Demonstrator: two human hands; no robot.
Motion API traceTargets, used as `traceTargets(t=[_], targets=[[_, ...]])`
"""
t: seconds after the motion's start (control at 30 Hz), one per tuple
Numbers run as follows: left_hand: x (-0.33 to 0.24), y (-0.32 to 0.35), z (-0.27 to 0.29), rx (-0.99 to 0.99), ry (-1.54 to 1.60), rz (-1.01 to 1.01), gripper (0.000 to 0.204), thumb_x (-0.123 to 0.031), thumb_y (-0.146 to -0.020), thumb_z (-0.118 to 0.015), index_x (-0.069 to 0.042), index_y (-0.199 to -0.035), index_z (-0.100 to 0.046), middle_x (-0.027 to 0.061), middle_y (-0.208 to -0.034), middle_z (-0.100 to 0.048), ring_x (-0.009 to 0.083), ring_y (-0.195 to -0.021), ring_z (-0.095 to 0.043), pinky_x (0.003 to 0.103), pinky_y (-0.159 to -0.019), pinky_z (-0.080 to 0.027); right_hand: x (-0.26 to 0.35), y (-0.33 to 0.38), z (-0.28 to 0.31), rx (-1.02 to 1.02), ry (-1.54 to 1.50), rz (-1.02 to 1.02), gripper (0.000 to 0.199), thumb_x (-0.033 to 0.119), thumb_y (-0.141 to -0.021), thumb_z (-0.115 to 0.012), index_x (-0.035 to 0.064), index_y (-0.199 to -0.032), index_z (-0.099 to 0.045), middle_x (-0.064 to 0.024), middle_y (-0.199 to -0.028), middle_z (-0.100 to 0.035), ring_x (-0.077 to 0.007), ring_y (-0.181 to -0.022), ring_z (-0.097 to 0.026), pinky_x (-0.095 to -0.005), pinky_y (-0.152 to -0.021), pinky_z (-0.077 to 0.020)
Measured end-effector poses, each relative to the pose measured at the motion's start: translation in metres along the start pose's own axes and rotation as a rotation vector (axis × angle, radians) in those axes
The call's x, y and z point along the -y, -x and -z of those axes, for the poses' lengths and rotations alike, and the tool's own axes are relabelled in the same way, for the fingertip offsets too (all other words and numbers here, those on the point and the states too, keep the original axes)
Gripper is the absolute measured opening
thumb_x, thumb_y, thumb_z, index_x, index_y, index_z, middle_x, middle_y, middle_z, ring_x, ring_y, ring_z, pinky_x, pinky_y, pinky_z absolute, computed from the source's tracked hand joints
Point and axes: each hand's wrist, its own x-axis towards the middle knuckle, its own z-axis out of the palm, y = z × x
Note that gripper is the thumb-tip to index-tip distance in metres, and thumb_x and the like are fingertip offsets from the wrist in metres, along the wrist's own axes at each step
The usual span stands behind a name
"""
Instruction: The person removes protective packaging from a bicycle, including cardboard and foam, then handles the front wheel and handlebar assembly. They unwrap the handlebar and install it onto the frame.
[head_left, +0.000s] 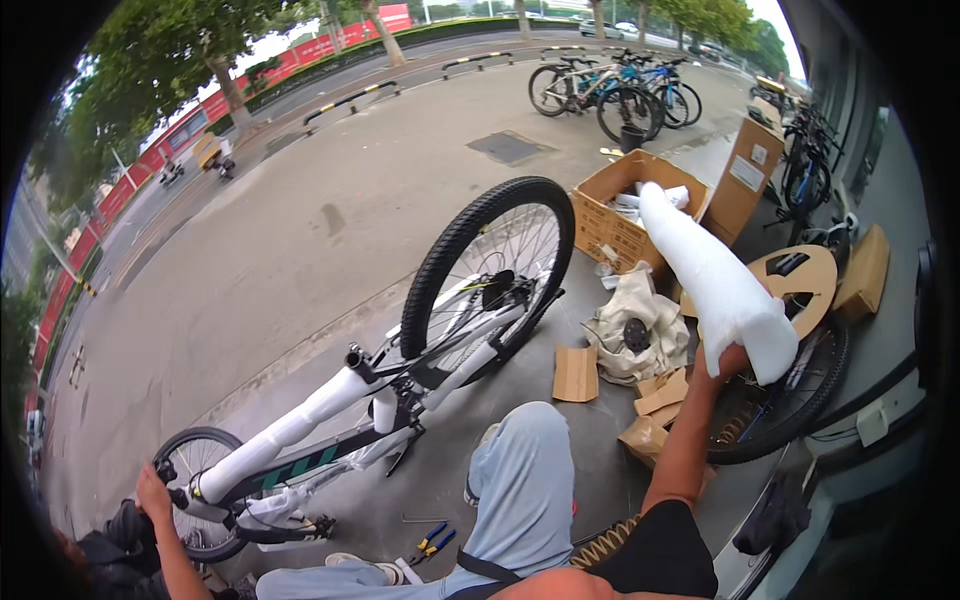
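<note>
A long bundle of white foam wrap (700, 270) is in my right hand (732, 362), which grips its near, wide end. The foam stretches up toward an open cardboard box. To the left stands a bicycle (330, 458), its black and green frame largely covered in white padding. Its knobby rear wheel (420, 290) is at the far end. My left hand (153, 495), reaching to the far left, closes around a dark part at the bicycle's front end. The exact part is hard to make out. Behind it is another wheel (205, 445).
Pliers (432, 540) lie near my jeans-clad leg (520, 490). A cardboard box (610, 215), crumpled cloth (640, 310) and cardboard scraps (576, 374) sit ahead. A loose wheel (825, 380) leans at right. Dark clothing of another person (120, 550) shows lower left. Parked bicycles (620, 90) stand farther off.
</note>
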Motion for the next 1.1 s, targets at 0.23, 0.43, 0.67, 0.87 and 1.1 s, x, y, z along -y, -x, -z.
traceTargets(t=[0.23, 0.43, 0.67, 0.87, 1.1], targets=[[-0.007, 0.006, -0.005, -0.257, 0.721, 0.105, 0.069, -0.049, -0.118, -0.036, 0.007, -0.119, -0.076, 0.0249, -0.110, -0.079, 0.0368, -0.101, -0.077, 0.046, -0.090, -0.057, -0.104, -0.076, -0.184, -0.108, -0.033, -0.021, 0.068, 0.021, -0.090, -0.088, 0.0018, -0.147, -0.057, -0.0250, -0.137, -0.068, -0.0426, -0.127, -0.066, -0.0496, -0.111, -0.0505], [-0.032, 0.037, 0.021, -0.220, 0.339, 0.316, 0.070, -0.052, -0.114, -0.032, 0.004, -0.113, -0.074, 0.0329, -0.121, -0.072, 0.0545, -0.116, -0.066, 0.064, -0.097, -0.050, -0.205, 0.023, -0.280, 0.495, 0.239, -0.188, 0.069, 0.021, -0.096, -0.075, -0.0020, -0.155, -0.047, -0.0303, -0.138, -0.067, -0.0490, -0.126, -0.065, -0.0526, -0.112, -0.0507], [-0.077, 0.060, 0.059, -0.456, 0.463, 0.268, 0.067, -0.046, -0.115, -0.038, 0.004, -0.088, -0.073, 0.0313, -0.095, -0.073, 0.0530, -0.094, -0.070, 0.064, -0.087, -0.051, -0.079, 0.199, -0.277, 1.511, -0.244, -0.382, 0.040, 0.018, -0.087, -0.081, -0.0047, -0.118, -0.073, -0.0131, -0.089, -0.078, -0.0193, -0.068, -0.074, -0.0350, -0.058, -0.0593], [-0.083, 0.063, 0.056, -0.551, 0.502, 0.281, 0.058, -0.043, -0.113, -0.046, 0.002, -0.085, -0.071, 0.0295, -0.090, -0.073, 0.0523, -0.088, -0.069, 0.062, -0.081, -0.052, 0.086, 0.238, -0.257, 1.951, -0.303, 0.251, 0.069, 0.042, -0.083, -0.088, -0.0049, -0.131, -0.072, -0.0207, -0.119, -0.079, -0.0344, -0.103, -0.078, -0.0427, -0.092, -0.0618], [-0.091, 0.062, 0.053, -0.621, 0.545, 0.330, 0.053, -0.043, -0.108, -0.055, 0.000, -0.085, -0.072, 0.0291, -0.088, -0.074, 0.0516, -0.090, -0.070, 0.062, -0.081, -0.054, 0.185, 0.278, -0.227, 2.253, -0.254, 0.096, 0.110, 0.055, -0.083, -0.088, -0.0093, -0.160, -0.044, -0.0280, -0.133, -0.073, -0.0371, -0.125, -0.071, -0.0434, -0.104, -0.0582]])
